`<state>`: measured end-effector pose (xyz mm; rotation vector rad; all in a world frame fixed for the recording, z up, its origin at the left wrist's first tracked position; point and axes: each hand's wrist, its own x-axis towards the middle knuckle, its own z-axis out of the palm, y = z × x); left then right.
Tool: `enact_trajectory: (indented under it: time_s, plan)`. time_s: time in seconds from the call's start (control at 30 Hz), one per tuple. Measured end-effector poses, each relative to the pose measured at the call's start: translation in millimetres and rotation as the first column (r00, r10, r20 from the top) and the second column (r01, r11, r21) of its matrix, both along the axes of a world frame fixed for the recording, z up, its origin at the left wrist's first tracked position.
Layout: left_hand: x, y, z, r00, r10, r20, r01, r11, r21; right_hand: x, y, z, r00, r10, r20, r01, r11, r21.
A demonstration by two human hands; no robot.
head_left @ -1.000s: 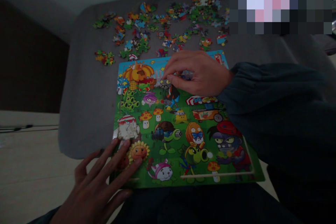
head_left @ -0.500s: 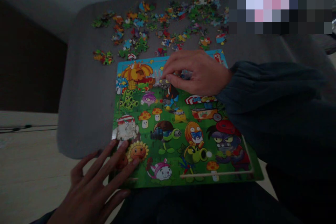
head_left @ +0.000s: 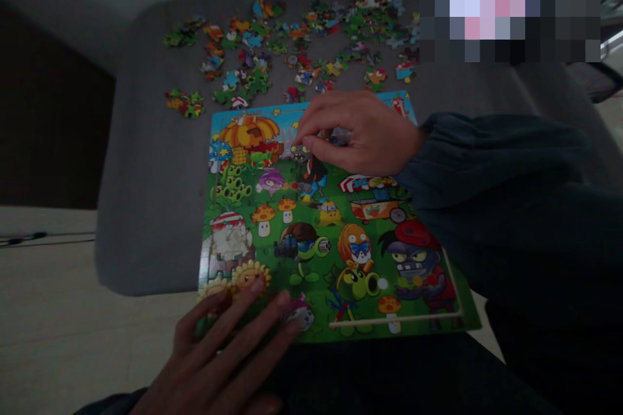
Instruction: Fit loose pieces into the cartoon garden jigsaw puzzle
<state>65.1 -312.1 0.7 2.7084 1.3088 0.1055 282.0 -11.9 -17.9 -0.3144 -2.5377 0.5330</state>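
Observation:
A colourful cartoon jigsaw board [head_left: 311, 240] lies on a grey cushion [head_left: 150, 207] in front of me. My right hand [head_left: 363, 130] rests at the board's far edge, fingers curled and pinched over a small piece I cannot clearly make out. My left hand [head_left: 228, 350] lies flat with fingers spread on the board's near left corner, beside the sunflower picture. Several loose puzzle pieces [head_left: 292, 39] are scattered on the cushion beyond the board.
A pale floor [head_left: 48, 311] lies to the left, with a dark cable [head_left: 29, 238] running along it. A dark wall or cabinet [head_left: 43, 130] stands at the far left. My dark sleeve [head_left: 511, 207] covers the board's right side.
My left hand has slid rightwards and nearer along the board's bottom edge, now covering the white rabbit picture. My right hand stays pinched at the same spot.

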Motion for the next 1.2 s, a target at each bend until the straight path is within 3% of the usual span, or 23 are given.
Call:
enact_trajectory:
  time_s: [0.13, 0.5, 1.2]
  plan:
    - [3.3, 2.4, -3.1, 0.998, -0.059, 0.036, 0.059, 0.998, -0.01, 0.3, 0.7, -0.9, 1.0, 0.001, 0.004, -0.001, 1.0, 0.001]
    - [1.5, 2.6, -1.1, 0.998, 0.02, 0.055, -0.019, 1.0, -0.012, -0.1, -1.0, 4.3, 0.999, -0.005, 0.033, 0.005, 1.0, -0.002]
    - [0.7, 7.0, 0.8, 0.997, -0.013, 0.077, 0.017, 0.998, -0.054, 0.0, 1.0, -1.3, 1.0, 0.003, -0.017, -0.003, 1.0, 0.002]
